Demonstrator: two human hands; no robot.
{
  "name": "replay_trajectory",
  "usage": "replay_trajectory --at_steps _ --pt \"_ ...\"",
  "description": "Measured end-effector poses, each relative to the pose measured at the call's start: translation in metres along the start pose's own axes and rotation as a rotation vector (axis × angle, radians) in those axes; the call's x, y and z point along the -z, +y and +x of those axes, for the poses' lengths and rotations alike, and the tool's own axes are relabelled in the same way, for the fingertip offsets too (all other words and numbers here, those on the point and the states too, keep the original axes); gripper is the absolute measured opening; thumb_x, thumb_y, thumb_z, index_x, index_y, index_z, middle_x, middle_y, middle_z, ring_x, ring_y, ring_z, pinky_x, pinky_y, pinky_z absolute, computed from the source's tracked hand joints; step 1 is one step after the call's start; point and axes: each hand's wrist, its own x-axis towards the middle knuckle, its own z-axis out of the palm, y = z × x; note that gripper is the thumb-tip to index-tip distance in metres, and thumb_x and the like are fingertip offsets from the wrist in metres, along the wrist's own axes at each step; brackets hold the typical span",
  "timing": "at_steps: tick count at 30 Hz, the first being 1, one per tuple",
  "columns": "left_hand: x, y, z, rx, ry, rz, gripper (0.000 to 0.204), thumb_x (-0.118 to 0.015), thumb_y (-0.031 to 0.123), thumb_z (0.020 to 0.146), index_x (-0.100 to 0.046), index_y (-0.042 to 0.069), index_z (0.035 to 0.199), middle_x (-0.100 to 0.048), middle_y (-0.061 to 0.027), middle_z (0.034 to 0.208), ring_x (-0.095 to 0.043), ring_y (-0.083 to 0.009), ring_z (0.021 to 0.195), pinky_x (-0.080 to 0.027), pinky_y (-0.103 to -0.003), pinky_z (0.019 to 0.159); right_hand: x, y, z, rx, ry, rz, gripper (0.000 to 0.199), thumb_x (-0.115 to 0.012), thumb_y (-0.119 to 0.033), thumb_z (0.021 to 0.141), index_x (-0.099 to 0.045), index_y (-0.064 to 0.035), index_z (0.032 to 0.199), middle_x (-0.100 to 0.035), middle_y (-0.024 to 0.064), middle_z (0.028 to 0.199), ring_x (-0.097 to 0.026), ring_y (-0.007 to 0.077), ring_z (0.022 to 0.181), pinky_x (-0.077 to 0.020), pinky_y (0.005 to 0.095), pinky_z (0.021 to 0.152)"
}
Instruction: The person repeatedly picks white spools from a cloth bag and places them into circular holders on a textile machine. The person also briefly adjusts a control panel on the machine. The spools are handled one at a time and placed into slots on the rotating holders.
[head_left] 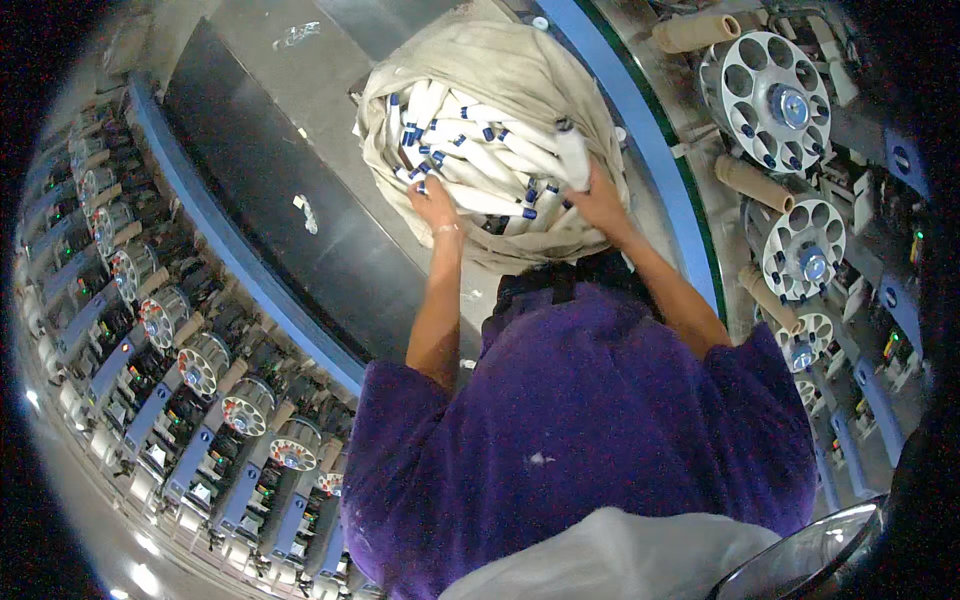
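Note:
A large round container lined with beige cloth (pixel 490 52) stands in front of me, full of white yarn bobbins (pixel 485 160) with blue tube ends. In my right hand (pixel 600 206), at the container's right side, is one yarn bobbin (pixel 573 160), raised nearly upright above the pile. My left hand (pixel 436 210) reaches over the near left rim. Its fingers close on a yarn bobbin (pixel 485 201) lying across the near side of the heap; the fingertips are partly hidden among the bobbins.
Winding machines with round slotted magazines (pixel 790 100) line the right side, with brown paper cones (pixel 697 33) beside them. Another machine row (pixel 200 365) runs along the left behind a blue rail (pixel 230 240). White scraps (pixel 308 215) lie on the dark floor strip.

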Motion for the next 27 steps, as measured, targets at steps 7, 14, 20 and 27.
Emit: replay_trajectory --at_steps 7,14,20,27 --pt "-0.076 -0.021 0.047 0.035 -0.117 1.238 0.092 -0.071 0.062 0.067 -0.051 -0.008 0.123 -0.058 -0.0281 0.115 -0.057 -0.0381 0.110 -0.046 -0.042 0.093 0.106 -0.080 -0.001 -0.111 0.062 0.577 0.071 -0.066 0.000 0.077 -0.035 -0.0039 0.140 -0.054 0.0087 0.118 -0.056 0.0147 0.100 -0.0433 0.0290 0.091" --pt "-0.088 0.063 0.002 -0.048 -0.369 0.445 0.044 -0.065 0.032 0.087 -0.058 -0.007 0.108 -0.067 -0.0095 0.085 -0.058 -0.0149 0.064 -0.049 -0.028 0.060 0.161 -0.050 -0.053 -0.039 -0.192 1.546 0.060 -0.059 -0.018 0.091 -0.028 -0.0081 0.142 -0.052 0.0145 0.122 -0.049 0.0053 0.062 -0.0424 0.0168 0.046" --pt "-0.200 0.127 -0.134 0.238 -1.486 0.264 0.029 -0.055 0.029 0.094 -0.063 0.002 0.099 -0.064 -0.0065 0.102 -0.058 -0.0091 0.073 -0.046 -0.024 0.059 0.189 -0.054 -0.069 -0.198 -0.349 0.948 0.040 -0.049 -0.036 0.097 -0.045 -0.0151 0.131 -0.052 0.0008 0.070 -0.032 0.0002 0.039 -0.0233 0.0145 0.031" --pt "-0.282 0.095 -0.233 0.306 -1.560 0.192 0.027 -0.054 0.029 0.095 -0.063 0.003 0.092 -0.064 -0.0062 0.102 -0.059 -0.0112 0.072 -0.048 -0.026 0.056 0.282 -0.010 -0.213 -0.374 -0.098 0.807 0.025 -0.055 -0.031 0.093 -0.057 -0.0084 0.105 -0.055 -0.0043 0.068 -0.038 0.0029 0.045 -0.0292 0.0179 0.036"
